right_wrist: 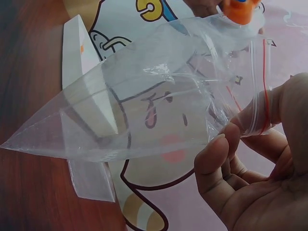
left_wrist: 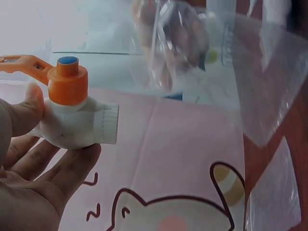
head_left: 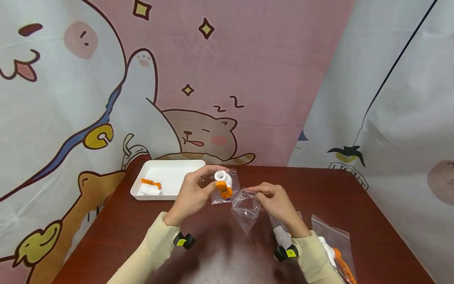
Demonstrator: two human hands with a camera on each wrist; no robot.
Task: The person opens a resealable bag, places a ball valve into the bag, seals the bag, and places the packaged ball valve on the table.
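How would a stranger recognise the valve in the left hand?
On the brown table, find the white tray. Near its right end, the left hand holds the orange-handled white valve. Unlike the similar piece bagged at lower right, it is unbagged and held up.

Left grip (head_left: 193, 194), right grip (head_left: 278, 202), fingers seemingly curled

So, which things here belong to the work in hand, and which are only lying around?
Work in hand, likely:
orange-and-white valve, left hand
clear bag, right hand
white tray
bagged orange-and-white piece

Only around, it seems:
another clear bag behind the valve
cartoon backdrop
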